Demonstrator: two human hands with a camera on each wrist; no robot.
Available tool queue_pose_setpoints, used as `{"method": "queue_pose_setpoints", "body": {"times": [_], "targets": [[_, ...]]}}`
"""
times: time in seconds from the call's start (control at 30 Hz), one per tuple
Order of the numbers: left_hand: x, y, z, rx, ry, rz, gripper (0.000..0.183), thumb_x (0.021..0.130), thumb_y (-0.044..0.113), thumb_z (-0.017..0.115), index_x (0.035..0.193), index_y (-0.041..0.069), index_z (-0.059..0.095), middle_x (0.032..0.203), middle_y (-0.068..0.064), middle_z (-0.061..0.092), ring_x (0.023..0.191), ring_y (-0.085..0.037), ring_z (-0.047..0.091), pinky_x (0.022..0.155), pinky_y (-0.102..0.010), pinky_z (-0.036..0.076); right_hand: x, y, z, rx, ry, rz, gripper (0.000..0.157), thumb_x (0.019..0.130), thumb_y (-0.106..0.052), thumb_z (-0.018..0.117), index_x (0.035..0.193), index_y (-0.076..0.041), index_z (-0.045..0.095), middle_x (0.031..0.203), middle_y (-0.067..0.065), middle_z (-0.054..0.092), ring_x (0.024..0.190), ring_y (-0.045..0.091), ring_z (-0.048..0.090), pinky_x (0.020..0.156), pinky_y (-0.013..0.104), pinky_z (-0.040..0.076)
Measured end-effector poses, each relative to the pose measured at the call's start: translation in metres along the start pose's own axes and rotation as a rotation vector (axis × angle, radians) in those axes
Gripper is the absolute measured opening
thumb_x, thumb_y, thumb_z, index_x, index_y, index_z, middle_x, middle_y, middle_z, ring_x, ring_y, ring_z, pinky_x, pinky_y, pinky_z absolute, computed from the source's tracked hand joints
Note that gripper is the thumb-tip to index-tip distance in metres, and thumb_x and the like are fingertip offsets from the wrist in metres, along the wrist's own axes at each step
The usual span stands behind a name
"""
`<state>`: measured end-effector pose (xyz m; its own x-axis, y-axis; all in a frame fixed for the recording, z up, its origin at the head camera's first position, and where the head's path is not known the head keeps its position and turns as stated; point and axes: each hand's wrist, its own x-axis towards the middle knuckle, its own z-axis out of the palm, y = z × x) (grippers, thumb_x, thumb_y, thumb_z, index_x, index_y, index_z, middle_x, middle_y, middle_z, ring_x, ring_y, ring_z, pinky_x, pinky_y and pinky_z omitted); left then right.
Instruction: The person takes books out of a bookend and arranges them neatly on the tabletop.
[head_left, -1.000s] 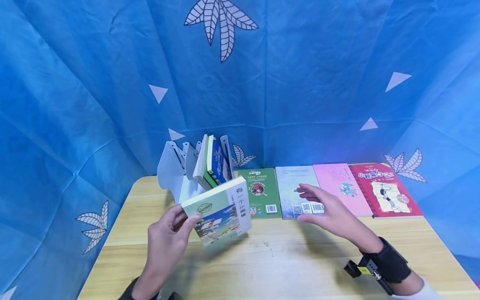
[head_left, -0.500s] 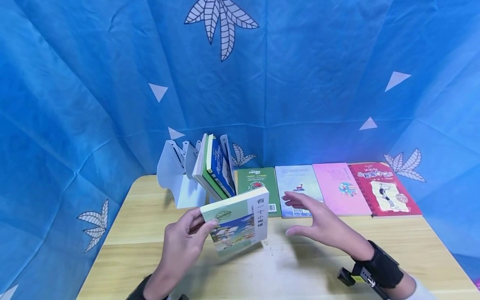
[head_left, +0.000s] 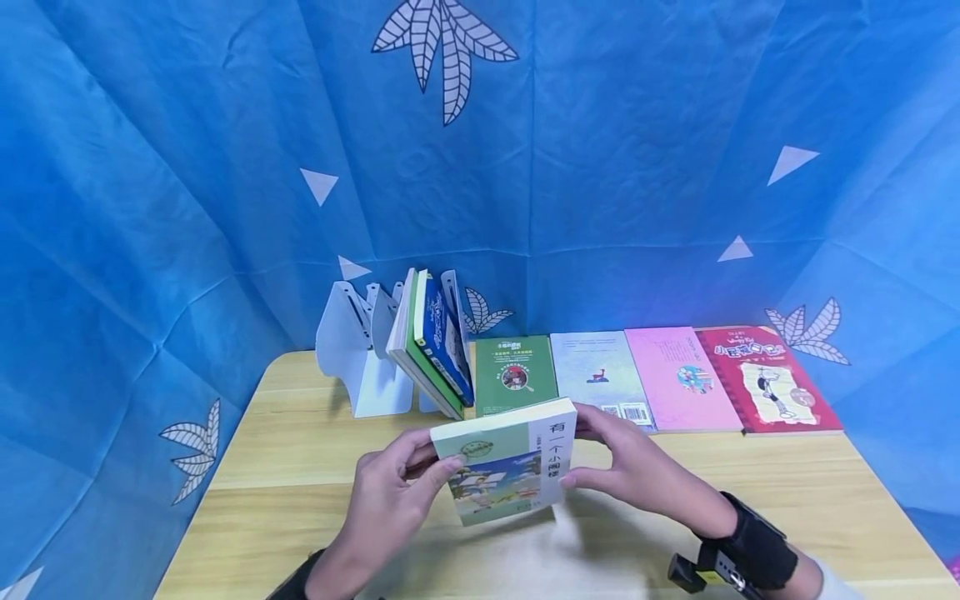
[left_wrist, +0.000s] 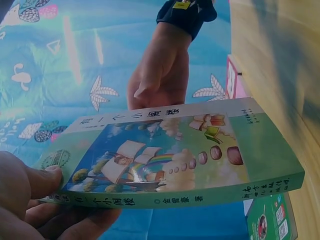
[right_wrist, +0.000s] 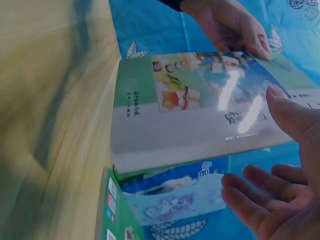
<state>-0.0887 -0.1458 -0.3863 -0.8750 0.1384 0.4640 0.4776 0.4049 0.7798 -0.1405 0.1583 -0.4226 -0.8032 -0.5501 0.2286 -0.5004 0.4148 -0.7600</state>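
Note:
A light green and white paperback book (head_left: 498, 477), with a colourful picture on its cover, is held above the table in the head view. My left hand (head_left: 393, 500) pinches its left edge, thumb on the cover and fingers behind; the left wrist view shows that thumb (left_wrist: 47, 181) near the spine. At the book's other edge is my right hand (head_left: 633, 462). Its thumb (right_wrist: 287, 107) overlaps the cover in the right wrist view, while its loosely bent fingers (right_wrist: 250, 192) show below the book's edge, spread apart from the thumb.
Books stand leaning in a white bookend rack (head_left: 352, 350) at the back left, among them a blue book (head_left: 444, 342). Along the back lie a green book (head_left: 513, 375), a pale blue book (head_left: 596, 367), a pink book (head_left: 686, 383) and a red book (head_left: 772, 379). A blue curtain (head_left: 600, 167) hangs behind.
My left hand has carried the paperback rightward and nearer to me, away from the rack. My right hand has come left and down, so its thumb and fingers now straddle the book's right edge.

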Motion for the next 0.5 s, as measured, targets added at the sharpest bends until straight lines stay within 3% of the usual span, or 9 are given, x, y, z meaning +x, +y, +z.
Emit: {"method": "queue_pose_setpoints", "body": {"times": [0.27, 0.5], "targets": [[0.0001, 0.0025, 0.0040, -0.021, -0.035, 0.048, 0.023, 0.089, 0.002, 0.078, 0.111, 0.000, 0.071, 0.105, -0.018, 0.080, 0.093, -0.022, 0.080, 0.076, -0.020, 0.064, -0.0019, -0.0061, 0.0022, 0.085, -0.013, -0.035, 0.056, 0.094, -0.024, 0.076, 0.141, -0.003, 0.053, 0.124, 0.012, 0.072, 0.111, 0.024, 0.075, 0.095, 0.032, 0.065], [0.0010, 0.0052, 0.0052, -0.046, -0.046, -0.013, 0.024, 0.089, 0.005, 0.078, 0.112, 0.003, 0.071, 0.108, -0.016, 0.080, 0.094, -0.023, 0.080, 0.077, -0.022, 0.065, -0.0050, -0.0104, 0.0038, 0.098, 0.006, -0.037, 0.046, 0.098, -0.019, 0.072, 0.138, -0.002, 0.056, 0.117, 0.012, 0.076, 0.100, 0.007, 0.073, 0.084, 0.027, 0.066]]}}
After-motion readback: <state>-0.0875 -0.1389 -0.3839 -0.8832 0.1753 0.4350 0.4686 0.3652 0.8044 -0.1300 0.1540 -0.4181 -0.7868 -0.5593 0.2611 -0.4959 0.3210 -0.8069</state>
